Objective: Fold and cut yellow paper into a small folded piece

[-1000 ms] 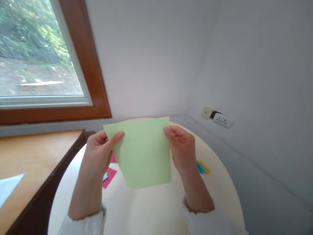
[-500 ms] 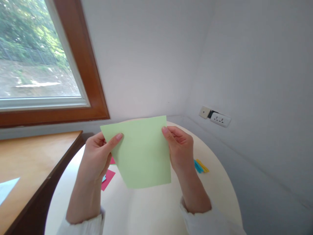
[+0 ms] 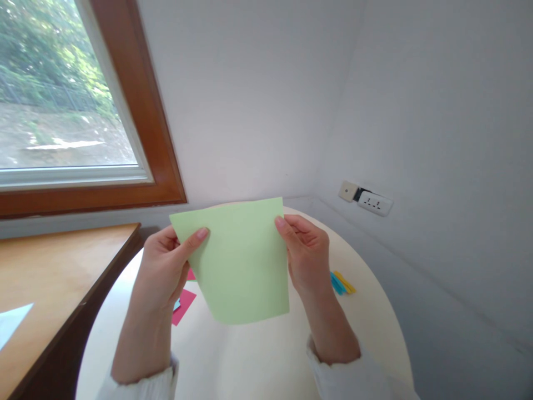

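I hold a light green sheet of paper [image 3: 239, 261] upright in the air above a round white table [image 3: 258, 355]. My left hand [image 3: 166, 269] pinches its upper left edge, thumb on the near face. My right hand [image 3: 306, 255] pinches its upper right edge in the same way. The lower edge of the sheet hangs free over the tabletop. Both wrists end in white sleeves.
Pink paper pieces [image 3: 183, 304] with a small blue scrap lie on the table behind my left hand. Blue and yellow strips [image 3: 342, 282] lie beside my right hand. A wooden desk [image 3: 50, 278] with a pale sheet stands left, under a window [image 3: 62, 94]. A wall socket [image 3: 368, 200] sits at right.
The green sheet and both hands have shifted slightly left and a little lower in view. The grip on the paper is the same.
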`<state>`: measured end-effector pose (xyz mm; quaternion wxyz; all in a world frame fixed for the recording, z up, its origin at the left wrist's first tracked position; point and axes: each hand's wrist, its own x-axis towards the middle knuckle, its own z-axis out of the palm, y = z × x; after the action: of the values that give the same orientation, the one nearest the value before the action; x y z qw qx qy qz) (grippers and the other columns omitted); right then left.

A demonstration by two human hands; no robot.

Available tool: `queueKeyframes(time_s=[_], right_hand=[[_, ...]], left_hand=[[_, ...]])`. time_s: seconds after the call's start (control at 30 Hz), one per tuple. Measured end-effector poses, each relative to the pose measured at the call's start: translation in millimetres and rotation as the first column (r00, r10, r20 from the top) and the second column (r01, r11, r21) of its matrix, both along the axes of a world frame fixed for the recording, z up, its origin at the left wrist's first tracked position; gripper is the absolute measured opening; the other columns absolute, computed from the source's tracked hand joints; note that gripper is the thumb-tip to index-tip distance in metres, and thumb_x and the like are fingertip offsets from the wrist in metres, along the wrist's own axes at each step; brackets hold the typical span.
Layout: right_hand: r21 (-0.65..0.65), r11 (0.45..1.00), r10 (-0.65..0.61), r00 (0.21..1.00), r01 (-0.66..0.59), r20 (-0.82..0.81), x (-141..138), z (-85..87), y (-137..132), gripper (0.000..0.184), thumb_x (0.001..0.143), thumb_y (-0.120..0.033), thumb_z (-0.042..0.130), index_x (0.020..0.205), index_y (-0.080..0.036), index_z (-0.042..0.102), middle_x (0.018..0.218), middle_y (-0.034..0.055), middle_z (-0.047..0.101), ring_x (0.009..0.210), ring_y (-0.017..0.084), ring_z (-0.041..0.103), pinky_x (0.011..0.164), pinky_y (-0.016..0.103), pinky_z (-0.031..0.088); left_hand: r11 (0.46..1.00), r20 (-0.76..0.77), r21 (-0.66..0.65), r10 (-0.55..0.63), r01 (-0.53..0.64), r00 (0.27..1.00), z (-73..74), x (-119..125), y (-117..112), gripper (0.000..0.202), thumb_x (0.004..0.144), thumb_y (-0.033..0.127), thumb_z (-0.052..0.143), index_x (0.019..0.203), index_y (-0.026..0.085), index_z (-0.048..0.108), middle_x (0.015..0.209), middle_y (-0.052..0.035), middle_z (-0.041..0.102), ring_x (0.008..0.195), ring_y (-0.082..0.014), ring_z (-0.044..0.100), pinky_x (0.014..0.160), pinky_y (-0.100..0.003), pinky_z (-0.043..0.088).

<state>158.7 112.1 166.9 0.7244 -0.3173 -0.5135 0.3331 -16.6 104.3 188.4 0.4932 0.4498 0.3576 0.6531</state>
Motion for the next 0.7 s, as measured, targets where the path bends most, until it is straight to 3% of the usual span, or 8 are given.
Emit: queueKeyframes(time_s=[0.13, 0.2, 0.23, 0.3, 0.37, 0.43, 0.53, 0.7], right_hand=[[0.007, 1.0, -0.024, 1.0, 0.024, 0.012, 0.7, 2.1, -0.6, 0.016, 0.074, -0.035, 0.062, 0.068, -0.02, 0.066, 0.062, -0.0012, 0.062, 0.057, 0.013, 0.056, 0.054, 0.026, 0.044], [-0.013, 0.999, -0.051, 0.997, 0.052, 0.053, 0.9, 4.4, -2.0, 0.018, 0.074, -0.034, 0.061, 0.066, -0.019, 0.065, 0.06, -0.0012, 0.061, 0.056, 0.013, 0.055, 0.053, 0.025, 0.043], [-0.019, 0.997, -0.069, 0.993, 0.071, 0.093, 0.8, 5.6, -3.0, 0.018, 0.074, -0.034, 0.06, 0.066, -0.019, 0.064, 0.059, -0.0011, 0.061, 0.056, 0.013, 0.055, 0.052, 0.025, 0.043], [0.001, 0.995, -0.102, 0.973, 0.104, 0.209, -0.2, 7.2, -5.3, 0.018, 0.075, -0.031, 0.059, 0.064, -0.018, 0.063, 0.061, -0.0007, 0.061, 0.057, 0.012, 0.055, 0.054, 0.024, 0.043], [0.042, 0.995, -0.104, 0.93, 0.096, 0.352, -2.5, 7.5, -8.0, 0.017, 0.076, -0.028, 0.057, 0.064, -0.017, 0.062, 0.062, -0.0005, 0.062, 0.059, 0.012, 0.055, 0.056, 0.023, 0.043], [0.069, 0.996, -0.085, 0.872, 0.06, 0.481, -5.9, 6.9, -10.8, 0.017, 0.078, -0.025, 0.055, 0.065, -0.017, 0.062, 0.062, -0.0006, 0.062, 0.06, 0.012, 0.056, 0.058, 0.023, 0.043], [0.095, 0.995, -0.073, 0.787, 0.018, 0.612, -11.0, 6.3, -14.4, 0.015, 0.079, -0.022, 0.054, 0.067, -0.017, 0.062, 0.062, -0.001, 0.062, 0.059, 0.011, 0.055, 0.058, 0.022, 0.042], [0.124, 0.992, -0.094, 0.721, 0.011, 0.687, -14.4, 7.0, -16.3, 0.015, 0.079, -0.022, 0.054, 0.067, -0.018, 0.062, 0.059, -0.0019, 0.061, 0.055, 0.01, 0.054, 0.054, 0.021, 0.04]], left_hand=[[1.0, -0.029, 0.018, -0.006, 0.007, 1.0, -1.3, 0.2, 3.7, 0.022, 0.056, 0.026, 0.077, 0.072, 0.014, 0.069, 0.066, -0.0045, 0.069, 0.057, -0.0158, 0.063, 0.052, -0.025, 0.051], [0.99, -0.064, 0.11, 0.095, -0.088, 0.993, -2.4, 0.1, 6.6, 0.028, 0.058, 0.025, 0.076, 0.084, 0.017, 0.068, 0.072, -0.0031, 0.069, 0.065, -0.0158, 0.064, 0.059, -0.025, 0.052], [0.964, -0.078, 0.191, 0.204, -0.186, 0.976, -3.0, 0.0, 7.6, 0.034, 0.058, 0.023, 0.075, 0.091, 0.019, 0.067, 0.078, -0.0023, 0.07, 0.073, -0.0157, 0.065, 0.065, -0.025, 0.052], [0.845, -0.1, 0.373, 0.446, -0.382, 0.889, -3.7, -0.2, 7.5, 0.04, 0.059, 0.022, 0.075, 0.098, 0.022, 0.065, 0.091, -0.0021, 0.069, 0.086, -0.0156, 0.063, 0.078, -0.027, 0.05], [0.743, -0.167, 0.484, 0.597, -0.462, 0.785, -3.4, 0.2, 3.6, 0.035, 0.061, 0.023, 0.073, 0.095, 0.022, 0.066, 0.095, -0.0026, 0.068, 0.089, -0.0162, 0.062, 0.085, -0.03, 0.048], [0.767, -0.325, 0.478, 0.608, -0.429, 0.725, -2.2, 1.9, -2.4, 0.026, 0.064, 0.026, 0.07, 0.09, 0.023, 0.068, 0.091, -0.0015, 0.069, 0.088, -0.0167, 0.063, 0.085, -0.031, 0.048], [0.879, -0.573, 0.392, 0.465, -0.273, 0.675, 0.1, 6.4, -9.1, 0.015, 0.068, 0.029, 0.066, 0.08, 0.023, 0.071, 0.083, -0.0003, 0.07, 0.08, -0.0167, 0.064, 0.075, -0.028, 0.051], [0.928, -0.643, 0.296, 0.369, -0.227, 0.671, -0.4, 10.3, -8.5, 0.012, 0.067, 0.031, 0.065, 0.069, 0.021, 0.071, 0.069, 0.0004, 0.07, 0.066, -0.015, 0.063, 0.062, -0.024, 0.05]])
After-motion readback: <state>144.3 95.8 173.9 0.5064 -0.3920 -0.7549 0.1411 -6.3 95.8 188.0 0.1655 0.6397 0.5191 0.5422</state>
